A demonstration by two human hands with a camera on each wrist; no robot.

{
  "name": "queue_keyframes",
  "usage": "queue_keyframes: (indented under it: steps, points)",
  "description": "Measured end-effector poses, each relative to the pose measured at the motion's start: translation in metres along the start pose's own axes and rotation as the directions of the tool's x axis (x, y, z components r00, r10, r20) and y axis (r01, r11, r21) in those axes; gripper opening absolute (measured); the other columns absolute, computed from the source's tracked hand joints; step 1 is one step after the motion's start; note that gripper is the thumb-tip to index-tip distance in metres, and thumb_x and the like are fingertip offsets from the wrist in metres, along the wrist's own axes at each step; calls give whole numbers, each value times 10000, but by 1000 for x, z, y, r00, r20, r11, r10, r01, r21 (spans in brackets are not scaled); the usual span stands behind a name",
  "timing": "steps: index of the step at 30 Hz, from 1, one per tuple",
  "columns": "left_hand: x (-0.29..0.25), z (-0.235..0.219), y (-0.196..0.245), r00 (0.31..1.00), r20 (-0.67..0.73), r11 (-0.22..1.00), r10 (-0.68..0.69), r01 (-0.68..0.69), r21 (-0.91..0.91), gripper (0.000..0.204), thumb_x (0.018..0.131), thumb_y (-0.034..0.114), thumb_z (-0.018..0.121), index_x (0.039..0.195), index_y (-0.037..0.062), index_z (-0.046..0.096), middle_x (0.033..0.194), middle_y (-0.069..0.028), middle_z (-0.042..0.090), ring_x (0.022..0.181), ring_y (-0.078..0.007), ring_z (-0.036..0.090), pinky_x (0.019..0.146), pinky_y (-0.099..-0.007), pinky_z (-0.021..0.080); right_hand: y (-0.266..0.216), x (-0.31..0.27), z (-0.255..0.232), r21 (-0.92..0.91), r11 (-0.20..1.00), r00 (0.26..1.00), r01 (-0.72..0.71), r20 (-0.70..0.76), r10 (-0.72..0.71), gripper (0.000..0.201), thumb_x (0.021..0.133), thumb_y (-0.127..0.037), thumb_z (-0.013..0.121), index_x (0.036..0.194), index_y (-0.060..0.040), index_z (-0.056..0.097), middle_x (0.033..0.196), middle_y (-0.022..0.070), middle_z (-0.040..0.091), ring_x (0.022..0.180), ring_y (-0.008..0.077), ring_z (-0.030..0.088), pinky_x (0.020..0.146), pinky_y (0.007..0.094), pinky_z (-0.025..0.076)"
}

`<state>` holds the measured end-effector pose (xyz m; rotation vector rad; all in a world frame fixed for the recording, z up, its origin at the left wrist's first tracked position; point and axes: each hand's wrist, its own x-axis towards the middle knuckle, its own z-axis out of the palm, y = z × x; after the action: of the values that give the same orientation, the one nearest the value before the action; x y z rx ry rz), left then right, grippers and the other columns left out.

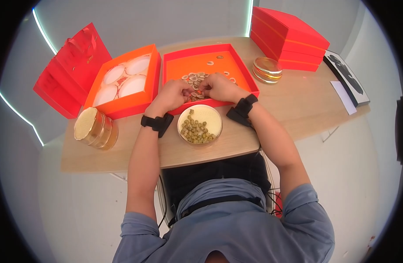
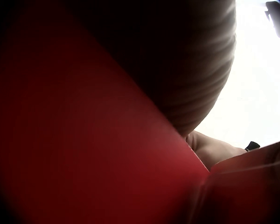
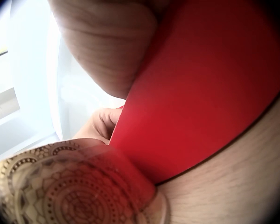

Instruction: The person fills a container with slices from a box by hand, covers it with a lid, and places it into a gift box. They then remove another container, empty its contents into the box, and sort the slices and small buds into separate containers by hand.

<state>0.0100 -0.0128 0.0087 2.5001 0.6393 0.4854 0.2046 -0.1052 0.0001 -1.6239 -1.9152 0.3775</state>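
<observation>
Both hands work low inside a shallow red box tray (image 1: 188, 59) with an orange floor, over a heap of dried slices (image 1: 193, 79) with pale rims and darker centres. The left hand (image 1: 170, 95) reaches over the near rim, its fingers bent down at the slices. From the other side, the right hand (image 1: 221, 88) has curled fingertips at the same heap. I cannot tell whether slices are pinched between the fingertips. In the wrist views, the tray's red wall (image 2: 107, 154) (image 3: 200, 93) hides most of the fingers. Just before the tray stands a glass bowl (image 1: 219, 125) with round greenish dried balls (image 1: 196, 130).
To the left are an orange-red box (image 1: 153, 83) with white round inserts, red gift bags (image 1: 74, 70) and stacked glass bowls (image 1: 96, 129). At right stand more stacked glass bowls (image 1: 267, 70), red boxes (image 1: 289, 39) and a black-and-white flat box (image 1: 346, 76). A few slices lie apart in the tray.
</observation>
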Motion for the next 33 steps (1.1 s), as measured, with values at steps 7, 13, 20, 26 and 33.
queue_keyframes:
  steps: [7,13,20,26,33]
  points:
    - [-2,-4,-1,1000,3,984,-27,27,-177,237,789,-72,649,1015,-16,691,749,-39,636,681,-95,586,638,-252,498,4,0,2,15,1000,1000,10,-8,-9,156,773,-31,693,925,-19,724,844,172,693,788,261,670,718,356,520]
    - [-2,-5,1,1000,-12,969,-9,6,-249,221,800,-66,656,1014,-21,691,759,-14,631,671,-70,575,618,-227,485,8,2,5,-7,1000,1000,12,-18,-12,159,772,-39,703,928,-20,724,852,163,698,788,253,670,726,347,523]
    - [-20,-41,24,971,235,810,41,105,-576,222,783,-55,694,1000,-7,701,820,-24,671,754,-72,619,689,-212,504,6,2,4,3,1000,1000,-6,9,6,152,787,-61,705,933,-22,724,838,157,703,778,232,668,719,336,520]
    - [-20,-37,18,921,380,821,86,150,-550,240,765,-39,734,1001,-2,709,843,-30,683,787,-75,637,736,-203,509,3,1,1,-18,1000,1000,-16,5,16,153,791,-72,703,934,-21,723,835,158,704,778,234,669,719,339,518]
    - [-13,-31,11,978,203,886,-37,126,-446,223,778,-35,721,998,-5,706,840,-35,681,796,-79,633,728,-211,508,2,1,1,-19,1000,1000,-8,1,8,147,787,-51,693,928,-25,724,829,160,697,772,235,665,712,339,514]
